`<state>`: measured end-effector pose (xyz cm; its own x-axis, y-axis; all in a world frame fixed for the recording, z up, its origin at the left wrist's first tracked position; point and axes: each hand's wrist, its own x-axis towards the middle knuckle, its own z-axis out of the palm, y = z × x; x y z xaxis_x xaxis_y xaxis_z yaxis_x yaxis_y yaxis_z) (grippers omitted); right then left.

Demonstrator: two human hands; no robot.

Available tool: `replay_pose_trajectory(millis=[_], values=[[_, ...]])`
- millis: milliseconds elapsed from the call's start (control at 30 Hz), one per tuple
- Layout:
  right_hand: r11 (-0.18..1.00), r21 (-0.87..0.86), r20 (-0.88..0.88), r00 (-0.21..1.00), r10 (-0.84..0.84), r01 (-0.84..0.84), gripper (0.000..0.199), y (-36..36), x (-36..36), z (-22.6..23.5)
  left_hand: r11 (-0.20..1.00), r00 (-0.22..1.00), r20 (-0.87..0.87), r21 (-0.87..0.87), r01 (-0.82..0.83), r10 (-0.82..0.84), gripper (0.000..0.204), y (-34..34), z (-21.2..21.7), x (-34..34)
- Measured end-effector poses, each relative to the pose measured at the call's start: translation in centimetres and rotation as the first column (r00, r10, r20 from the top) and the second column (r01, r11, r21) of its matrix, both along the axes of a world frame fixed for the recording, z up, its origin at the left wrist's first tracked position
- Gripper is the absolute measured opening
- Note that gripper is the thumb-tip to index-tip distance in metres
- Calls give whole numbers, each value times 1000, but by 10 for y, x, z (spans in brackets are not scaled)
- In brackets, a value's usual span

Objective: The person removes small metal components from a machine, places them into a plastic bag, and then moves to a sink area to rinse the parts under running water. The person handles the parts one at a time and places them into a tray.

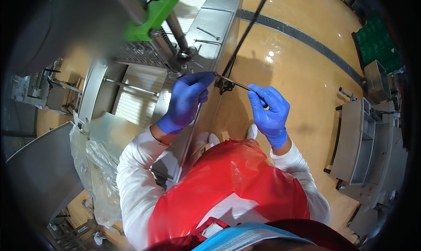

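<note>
Thin metal rod (233,82) held between two gloved hands, above the steel machine frame (219,27) edge.
Left hand (186,100) fingertips pinch one rod end; right hand (269,108) fingers pinch the other; black cable (245,34) behind.

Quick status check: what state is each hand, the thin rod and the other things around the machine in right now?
left hand: gloved, grip pinched on one end of the thin metal rod
right hand: gloved, grip pinched on the rod's other end
thin metal rod: held level between both hands, above the floor
two loose rods: lying on the steel machine frame
black cable: hanging beside the frame
</note>
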<state>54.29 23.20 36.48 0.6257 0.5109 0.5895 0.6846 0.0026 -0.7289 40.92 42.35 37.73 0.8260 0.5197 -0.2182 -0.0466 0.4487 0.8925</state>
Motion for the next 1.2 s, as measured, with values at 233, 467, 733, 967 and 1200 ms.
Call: replay_pose_trajectory(millis=[233,467,733,967,1200], values=[[995,97,74,997,27,-34,16,-56,68,-11,858,954,41,427,-286,298,24,-82,4,71],[741,519,-550,496,671,-427,18,-62,114,-48,-437,920,379,848,-301,100,41,-119,41,120],[723,446,-501,521,691,-528,17,-58,133,-51,947,921,339,181,-264,192,38,-157,46,95],[792,201,-80,796,600,-576,14,-39,112,-24,856,750,414,-236,-460,517,38,-166,15,69],[755,146,251,762,596,-639,20,-9,88,-14,817,667,473,-290,-499,575,39,-152,-3,35]])
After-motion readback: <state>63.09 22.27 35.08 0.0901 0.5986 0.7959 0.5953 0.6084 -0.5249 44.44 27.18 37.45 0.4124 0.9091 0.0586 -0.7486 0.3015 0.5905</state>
